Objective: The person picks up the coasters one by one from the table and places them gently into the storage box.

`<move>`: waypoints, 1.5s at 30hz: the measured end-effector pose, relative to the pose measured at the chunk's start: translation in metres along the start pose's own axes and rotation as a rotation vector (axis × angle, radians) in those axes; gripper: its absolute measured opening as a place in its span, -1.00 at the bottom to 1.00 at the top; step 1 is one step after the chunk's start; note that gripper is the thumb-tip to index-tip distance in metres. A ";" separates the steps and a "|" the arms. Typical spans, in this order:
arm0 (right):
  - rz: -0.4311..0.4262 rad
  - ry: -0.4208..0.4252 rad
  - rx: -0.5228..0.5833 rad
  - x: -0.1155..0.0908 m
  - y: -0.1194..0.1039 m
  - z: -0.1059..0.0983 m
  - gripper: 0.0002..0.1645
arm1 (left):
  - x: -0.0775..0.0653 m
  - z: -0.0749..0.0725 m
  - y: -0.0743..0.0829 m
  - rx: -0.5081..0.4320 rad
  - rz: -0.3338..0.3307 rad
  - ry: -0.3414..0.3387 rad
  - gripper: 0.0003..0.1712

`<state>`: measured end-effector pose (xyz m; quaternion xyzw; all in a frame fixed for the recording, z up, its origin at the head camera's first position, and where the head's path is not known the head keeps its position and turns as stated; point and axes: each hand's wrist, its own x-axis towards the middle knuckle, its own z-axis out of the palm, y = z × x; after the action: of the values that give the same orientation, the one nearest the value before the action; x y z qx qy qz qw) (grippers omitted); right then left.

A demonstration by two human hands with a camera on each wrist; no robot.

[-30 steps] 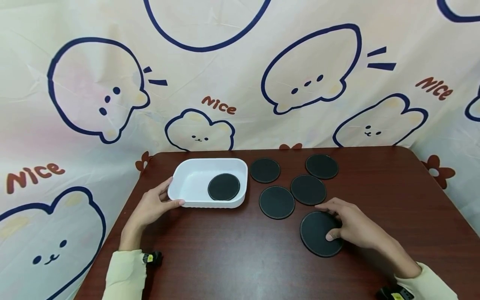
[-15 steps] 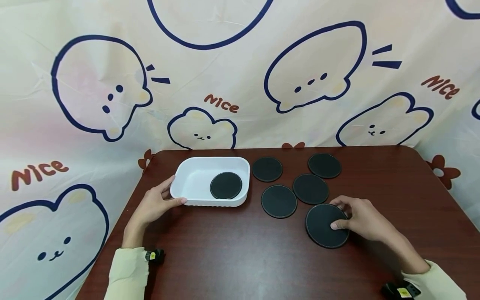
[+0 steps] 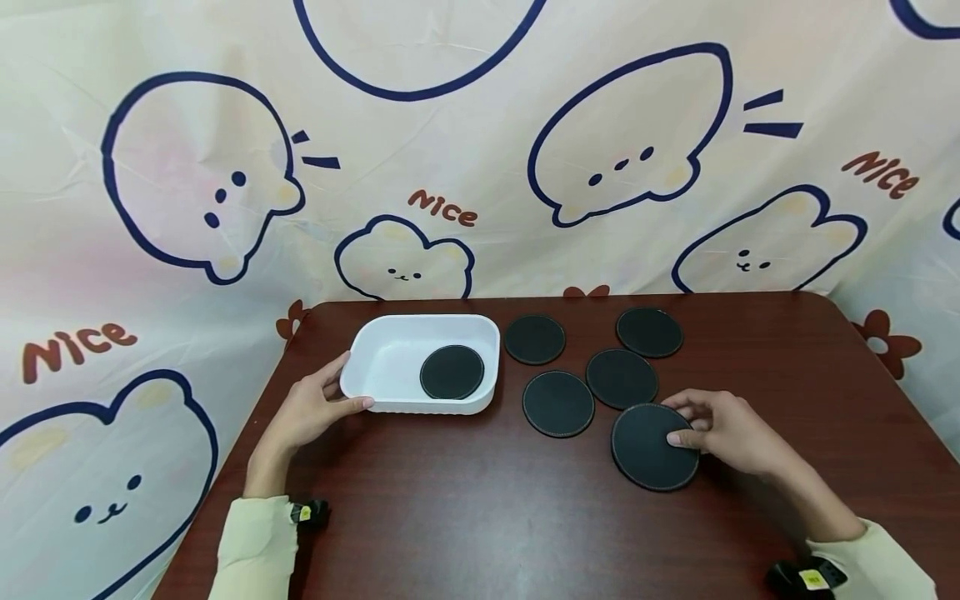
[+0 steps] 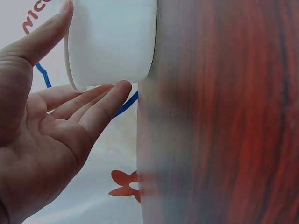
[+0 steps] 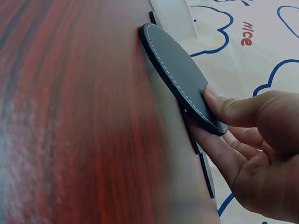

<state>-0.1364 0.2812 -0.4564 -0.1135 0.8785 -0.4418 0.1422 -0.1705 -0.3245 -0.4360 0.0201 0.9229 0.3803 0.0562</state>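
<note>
My right hand (image 3: 735, 433) pinches a round black coaster (image 3: 648, 454) by its right edge, thumb on top and fingers beneath. Pale stitching runs round this coaster (image 5: 175, 65) in the right wrist view, where it is tilted and raised off the table. At the left end of a white plastic tray (image 3: 382, 367), my left hand (image 3: 306, 408) holds on with the thumb at the front corner and fingers at the side. The left wrist view has the thumb and fingertips against the tray (image 4: 112, 42). Inside the tray, toward its right side, lies another black coaster (image 3: 452, 372).
Several more black coasters lie flat on the brown wooden table (image 3: 465, 508), among them one beside the tray (image 3: 535, 339), one nearer the front (image 3: 558, 404) and one at the back (image 3: 649, 332). A printed cloth (image 3: 495, 150) hangs behind the table.
The coaster in my right hand has come up off the table and shifted slightly away from me, with the fingers now under its edge. The left hand keeps its hold on the tray.
</note>
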 end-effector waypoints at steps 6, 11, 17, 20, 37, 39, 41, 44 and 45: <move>0.054 -0.046 0.156 -0.001 0.001 -0.005 -0.37 | 0.001 -0.001 0.003 0.001 0.007 -0.004 0.26; 0.072 -0.059 0.257 0.004 0.002 -0.011 -0.28 | 0.000 -0.001 0.002 -0.004 0.005 -0.008 0.25; 0.093 -0.029 0.341 0.015 -0.001 -0.016 -0.20 | -0.001 0.001 0.001 -0.008 0.000 -0.006 0.24; 0.102 -0.021 0.368 0.019 -0.002 -0.016 -0.18 | -0.001 0.001 0.000 -0.005 0.000 -0.009 0.25; 0.115 0.000 0.443 0.034 -0.014 -0.018 -0.12 | -0.003 0.005 0.000 -0.018 0.023 -0.008 0.23; 0.110 -0.004 0.459 0.038 -0.018 -0.017 -0.12 | -0.003 0.005 0.000 -0.019 0.021 -0.005 0.22; 0.105 -0.009 0.471 0.042 -0.021 -0.016 -0.12 | -0.004 0.004 0.000 -0.022 0.015 0.000 0.21; 0.100 -0.013 0.480 0.047 -0.024 -0.014 -0.12 | -0.003 0.003 0.001 -0.026 0.015 0.010 0.19; 0.099 -0.012 0.481 0.049 -0.026 -0.013 -0.13 | -0.003 0.003 0.001 -0.027 0.015 0.012 0.19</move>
<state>-0.1848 0.2598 -0.4357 -0.0357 0.7518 -0.6299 0.1917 -0.1672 -0.3219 -0.4366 0.0238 0.9179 0.3932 0.0481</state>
